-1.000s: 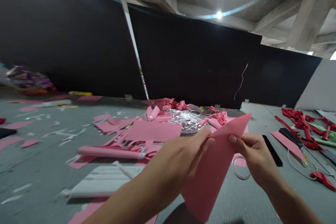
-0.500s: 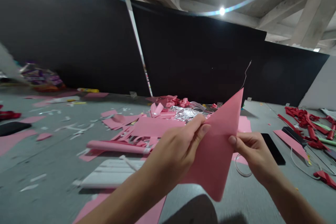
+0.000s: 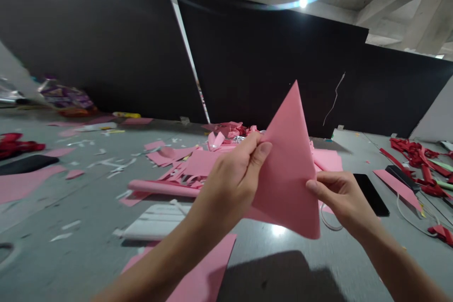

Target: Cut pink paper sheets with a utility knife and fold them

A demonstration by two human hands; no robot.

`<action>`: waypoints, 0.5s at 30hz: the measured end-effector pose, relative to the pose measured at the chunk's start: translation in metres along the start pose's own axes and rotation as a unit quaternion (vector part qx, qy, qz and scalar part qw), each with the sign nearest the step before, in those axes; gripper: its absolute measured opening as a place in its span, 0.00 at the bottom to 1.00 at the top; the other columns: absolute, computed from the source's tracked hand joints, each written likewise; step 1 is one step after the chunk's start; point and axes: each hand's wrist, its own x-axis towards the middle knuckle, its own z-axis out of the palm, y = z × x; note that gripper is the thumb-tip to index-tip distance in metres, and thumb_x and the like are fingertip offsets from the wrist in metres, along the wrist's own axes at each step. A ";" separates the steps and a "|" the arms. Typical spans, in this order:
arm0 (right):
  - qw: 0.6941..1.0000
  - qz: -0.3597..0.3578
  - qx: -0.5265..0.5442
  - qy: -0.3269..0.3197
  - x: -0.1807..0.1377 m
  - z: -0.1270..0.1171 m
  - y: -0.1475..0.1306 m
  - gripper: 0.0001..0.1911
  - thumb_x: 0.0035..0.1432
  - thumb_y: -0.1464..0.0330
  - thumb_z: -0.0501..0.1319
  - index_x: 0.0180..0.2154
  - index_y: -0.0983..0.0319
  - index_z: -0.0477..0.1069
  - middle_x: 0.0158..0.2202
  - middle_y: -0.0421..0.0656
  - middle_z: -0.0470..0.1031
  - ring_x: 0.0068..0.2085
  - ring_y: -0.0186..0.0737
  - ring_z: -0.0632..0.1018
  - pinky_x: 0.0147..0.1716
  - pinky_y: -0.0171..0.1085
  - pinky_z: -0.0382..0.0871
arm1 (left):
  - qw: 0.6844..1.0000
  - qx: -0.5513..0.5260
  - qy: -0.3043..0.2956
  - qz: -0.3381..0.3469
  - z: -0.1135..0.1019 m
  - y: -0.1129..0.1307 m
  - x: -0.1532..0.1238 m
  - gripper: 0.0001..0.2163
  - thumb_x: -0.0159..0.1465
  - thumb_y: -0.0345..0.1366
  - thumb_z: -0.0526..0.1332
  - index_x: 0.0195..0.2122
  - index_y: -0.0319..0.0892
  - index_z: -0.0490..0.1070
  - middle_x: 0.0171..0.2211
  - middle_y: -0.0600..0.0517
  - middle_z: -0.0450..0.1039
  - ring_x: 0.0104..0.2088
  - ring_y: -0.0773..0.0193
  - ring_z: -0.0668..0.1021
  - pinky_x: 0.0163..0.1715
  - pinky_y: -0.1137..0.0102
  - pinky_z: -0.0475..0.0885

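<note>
A folded sheet of pink paper (image 3: 286, 174), pointed at the top, is held up above the table between both hands. My left hand (image 3: 237, 179) pinches its left edge, thumb in front and fingers behind. On the right edge, my right hand (image 3: 334, 193) grips the paper between thumb and fingertips. Below the left forearm lies a white power strip (image 3: 155, 222), with a flat pink sheet (image 3: 208, 264) in front of it. Just past my right hand rests a black phone (image 3: 371, 193), and a loop of white cable (image 3: 331, 222) lies below that hand.
Pink paper scraps (image 3: 201, 163) and a rolled pink sheet (image 3: 163, 188) cover the middle of the grey table (image 3: 88, 255). Red ribbon (image 3: 419, 155) is heaped at right. A black object (image 3: 31, 164) and a yellow glue stick (image 3: 126, 115) lie left. A black panel (image 3: 247, 56) stands behind.
The pink paper has tilted, its point swinging left and its lower edge swinging right and rising. Both hands keep their hold. The camera view has shifted slightly.
</note>
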 end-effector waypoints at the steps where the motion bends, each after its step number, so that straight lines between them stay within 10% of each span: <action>1: 1.000 -0.002 -0.005 0.001 0.001 0.000 0.000 0.25 0.67 0.47 0.70 0.30 0.61 0.80 0.28 0.40 0.71 0.31 0.37 0.68 0.30 0.38 0.62 | 1.000 0.000 0.004 -0.004 0.000 -0.001 0.001 0.16 0.77 0.43 0.51 0.29 0.49 0.57 0.24 0.59 0.59 0.24 0.63 0.65 0.26 0.65 0.60; 15: 0.996 0.036 -0.087 0.009 0.011 -0.006 0.012 0.24 0.66 0.50 0.66 0.25 0.60 0.73 0.24 0.38 0.67 0.27 0.35 0.64 0.26 0.36 0.57 | 0.996 -0.051 0.024 -0.070 -0.002 -0.030 0.019 0.17 0.77 0.46 0.53 0.29 0.48 0.58 0.26 0.58 0.57 0.26 0.62 0.63 0.27 0.65 0.59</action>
